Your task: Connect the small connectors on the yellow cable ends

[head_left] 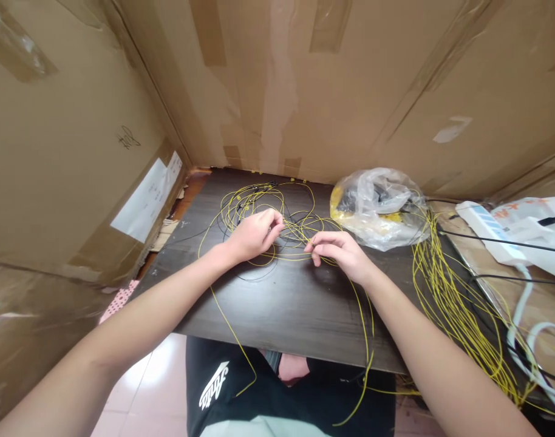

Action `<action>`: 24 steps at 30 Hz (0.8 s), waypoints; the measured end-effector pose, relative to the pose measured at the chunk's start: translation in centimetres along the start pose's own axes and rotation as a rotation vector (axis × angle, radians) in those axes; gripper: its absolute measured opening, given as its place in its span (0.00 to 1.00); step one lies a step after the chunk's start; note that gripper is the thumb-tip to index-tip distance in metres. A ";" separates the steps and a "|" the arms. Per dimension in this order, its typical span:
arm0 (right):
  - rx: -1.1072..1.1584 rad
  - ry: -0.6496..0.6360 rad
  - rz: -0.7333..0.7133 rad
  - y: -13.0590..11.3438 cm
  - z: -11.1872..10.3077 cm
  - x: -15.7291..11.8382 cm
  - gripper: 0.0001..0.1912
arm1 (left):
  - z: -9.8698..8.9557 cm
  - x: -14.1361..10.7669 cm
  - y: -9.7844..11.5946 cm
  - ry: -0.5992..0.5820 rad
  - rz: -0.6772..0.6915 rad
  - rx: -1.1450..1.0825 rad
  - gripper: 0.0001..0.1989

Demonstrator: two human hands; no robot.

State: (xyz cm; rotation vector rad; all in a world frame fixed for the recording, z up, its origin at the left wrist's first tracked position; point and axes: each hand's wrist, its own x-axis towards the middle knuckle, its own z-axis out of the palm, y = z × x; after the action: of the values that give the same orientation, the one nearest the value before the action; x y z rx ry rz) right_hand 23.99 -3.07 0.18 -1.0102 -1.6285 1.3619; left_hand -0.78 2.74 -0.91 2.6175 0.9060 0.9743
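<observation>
Over the middle of the dark table (259, 303), my left hand (258, 233) is closed with its fingertips pinched by a tangle of thin yellow wires (300, 227). To its right, my right hand (336, 250) pinches a yellow wire between thumb and fingers, close to the same tangle. Loops of yellow and black wire lie around and behind both hands, with small black ends at the back. Loose yellow wire ends (232, 328) hang over the front edge towards my lap. What exactly sits inside the left fingers is mostly hidden.
A clear plastic bag (377, 209) with yellow and black contents stands at the back right. A long bundle of yellow wires (455, 315) drapes down the right side. Beyond it are a white power strip (487, 230) and its cable. Cardboard walls (277, 85) enclose the back and sides.
</observation>
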 end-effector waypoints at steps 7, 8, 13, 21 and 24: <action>-0.024 0.090 0.043 0.2 0.4 0.1 0.11 | -0.8 0.1 -1.0 0.002 -0.133 -0.008 0.08; -0.026 0.103 0.047 0.2 0.5 0.1 0.12 | -0.8 0.1 -1.1 0.005 -0.135 -0.003 0.08; -0.006 0.162 0.061 0.3 0.7 0.4 0.16 | -0.8 0.1 -1.6 -0.033 -0.150 0.046 0.10; -0.218 0.145 -0.003 0.8 1.6 0.3 0.14 | -0.6 -0.1 1.1 -0.001 0.101 -0.077 0.21; -0.315 0.125 -0.028 0.7 2.0 0.2 0.14 | -0.1 -0.3 2.3 -0.058 0.187 -0.120 0.20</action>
State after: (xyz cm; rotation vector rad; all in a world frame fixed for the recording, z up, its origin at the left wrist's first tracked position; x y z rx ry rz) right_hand 22.14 -3.61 -0.82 -1.2236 -1.7885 1.0201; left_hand 0.09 0.69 -0.14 2.6482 0.5792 0.9581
